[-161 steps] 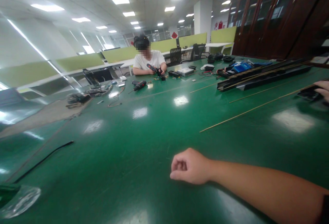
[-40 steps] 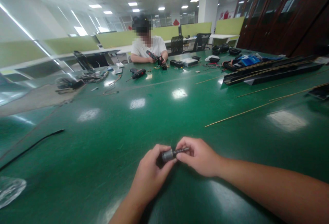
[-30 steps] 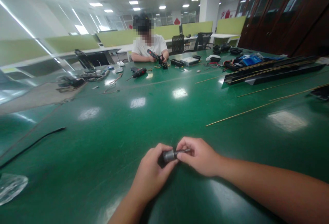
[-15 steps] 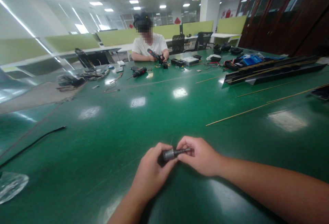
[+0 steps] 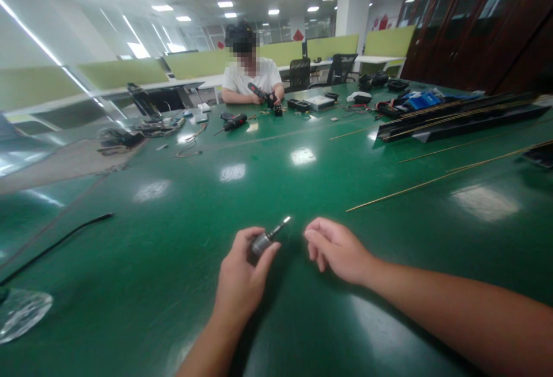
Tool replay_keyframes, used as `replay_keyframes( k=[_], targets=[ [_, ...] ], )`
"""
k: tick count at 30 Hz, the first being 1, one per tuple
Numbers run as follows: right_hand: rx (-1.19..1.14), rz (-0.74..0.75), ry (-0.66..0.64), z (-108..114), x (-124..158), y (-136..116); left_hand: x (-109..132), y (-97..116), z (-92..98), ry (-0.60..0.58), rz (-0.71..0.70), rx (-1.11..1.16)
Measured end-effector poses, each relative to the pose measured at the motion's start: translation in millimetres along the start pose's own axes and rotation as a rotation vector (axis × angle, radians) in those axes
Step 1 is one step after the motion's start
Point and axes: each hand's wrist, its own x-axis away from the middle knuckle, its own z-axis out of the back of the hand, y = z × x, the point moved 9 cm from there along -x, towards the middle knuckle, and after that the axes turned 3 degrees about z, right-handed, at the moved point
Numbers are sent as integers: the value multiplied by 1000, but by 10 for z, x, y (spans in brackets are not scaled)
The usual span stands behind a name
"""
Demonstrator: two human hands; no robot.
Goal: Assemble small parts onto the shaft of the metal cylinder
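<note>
My left hand [image 5: 242, 273] holds a small grey metal cylinder with a thin shaft [image 5: 261, 244] between thumb and fingers, just above the green table. The shaft points up and to the right, and its tip looks bright. To the right of it, apart from the shaft, is my right hand [image 5: 334, 247]. Its thumb and forefinger are pressed together and the other fingers curl under. Whether anything small sits in that pinch is hidden.
The green table [image 5: 181, 261] carries long brass-coloured rods [image 5: 401, 188] and black metal channels [image 5: 458, 120] on the right. A black cable [image 5: 64, 241] lies at left. Across the table sits a person [image 5: 253, 80] behind a cordless drill [image 5: 233, 121].
My right hand has let go of the shaft and moved slightly right. My left hand has drawn left with the metal cylinder, whose shaft now tilts upward and shows fully.
</note>
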Motion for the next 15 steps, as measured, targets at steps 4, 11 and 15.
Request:
replay_keyframes(
  k=[4, 11, 15],
  targets=[
    [67, 16, -65, -52, 21, -17, -50, -266, 202, 167, 216, 60],
    [113, 35, -104, -87, 54, -57, -36, -549, 175, 253, 460, 490],
    [108, 36, -112, -91, 54, -49, 45, -430, 279, 148, 490, 652]
  ],
)
